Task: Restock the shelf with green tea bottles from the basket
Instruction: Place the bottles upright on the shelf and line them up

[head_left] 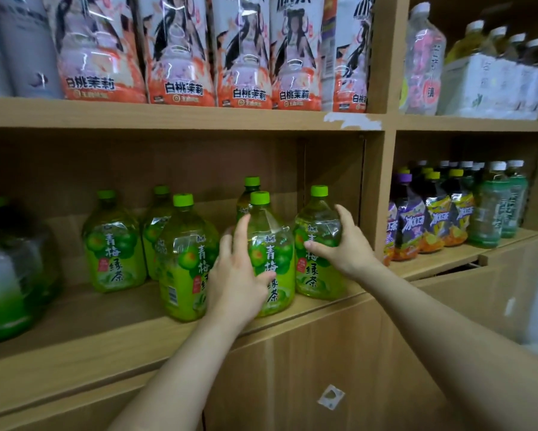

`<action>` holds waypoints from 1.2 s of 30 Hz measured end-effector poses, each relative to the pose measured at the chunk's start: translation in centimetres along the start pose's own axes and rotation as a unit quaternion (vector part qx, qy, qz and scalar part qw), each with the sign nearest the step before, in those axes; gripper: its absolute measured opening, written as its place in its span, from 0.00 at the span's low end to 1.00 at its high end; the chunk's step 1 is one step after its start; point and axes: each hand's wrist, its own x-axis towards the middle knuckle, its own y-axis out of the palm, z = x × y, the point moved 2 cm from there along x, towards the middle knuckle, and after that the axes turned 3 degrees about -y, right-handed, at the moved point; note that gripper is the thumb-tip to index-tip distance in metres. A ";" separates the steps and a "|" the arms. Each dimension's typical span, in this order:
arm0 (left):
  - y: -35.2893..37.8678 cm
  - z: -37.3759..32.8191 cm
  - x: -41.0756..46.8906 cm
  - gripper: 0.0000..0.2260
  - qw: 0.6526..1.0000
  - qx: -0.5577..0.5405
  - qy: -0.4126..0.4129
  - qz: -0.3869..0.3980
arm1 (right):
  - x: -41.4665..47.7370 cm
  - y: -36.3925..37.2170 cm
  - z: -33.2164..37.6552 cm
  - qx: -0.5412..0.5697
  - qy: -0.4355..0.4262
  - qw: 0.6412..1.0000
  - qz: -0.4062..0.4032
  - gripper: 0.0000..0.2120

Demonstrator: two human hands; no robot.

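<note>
Several green tea bottles with green caps stand on the middle wooden shelf point(112, 331). My left hand point(236, 275) wraps the left side of a front bottle point(273, 253), thumb across its label. My right hand point(345, 241) grips the rightmost bottle point(317, 241) from its right side, close to the shelf's upright divider. Both bottles stand upright on the shelf board. Another front bottle point(183, 259) stands just left of my left hand. Others stand behind, one point(113, 244) further left. The basket is out of view.
Peach-labelled bottles point(180, 51) fill the shelf above. Right of the divider point(379, 188) stand purple and yellow labelled bottles point(429, 216) and pale green ones point(494, 206). A blurred wrapped green pack point(9, 269) sits at far left. Cabinet doors point(323, 368) lie below.
</note>
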 end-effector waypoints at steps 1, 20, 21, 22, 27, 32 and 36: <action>0.1 -0.2 0.1 0.47 1.000 0.003 -0.019 0.000 | 0.0 0.0 -0.3 0.003 -0.007 1.000 -0.005 0.48; -15.5 8.8 -5.4 0.47 0.985 -0.052 -0.084 -0.140 | -3.2 6.1 6.0 0.332 -0.076 0.877 0.340 0.42; -15.6 9.7 -4.9 0.47 0.985 -0.038 -0.093 -0.143 | -3.2 6.6 6.3 0.345 -0.076 0.866 0.353 0.41; -15.4 10.5 -4.4 0.47 0.984 -0.031 -0.100 -0.145 | -3.4 7.1 6.7 0.358 -0.076 0.858 0.360 0.40; -14.4 13.0 -2.1 0.43 0.974 -0.056 -0.165 -0.147 | -4.7 9.0 8.8 0.330 -0.096 0.875 0.341 0.38; -14.5 6.3 -2.8 0.29 0.979 0.021 0.064 -0.192 | -4.6 7.5 8.5 0.315 -0.090 0.913 0.245 0.34; -10.8 1.2 -2.9 0.43 0.982 0.143 0.124 -0.012 | 0.0 6.2 4.4 0.286 0.014 0.958 0.019 0.34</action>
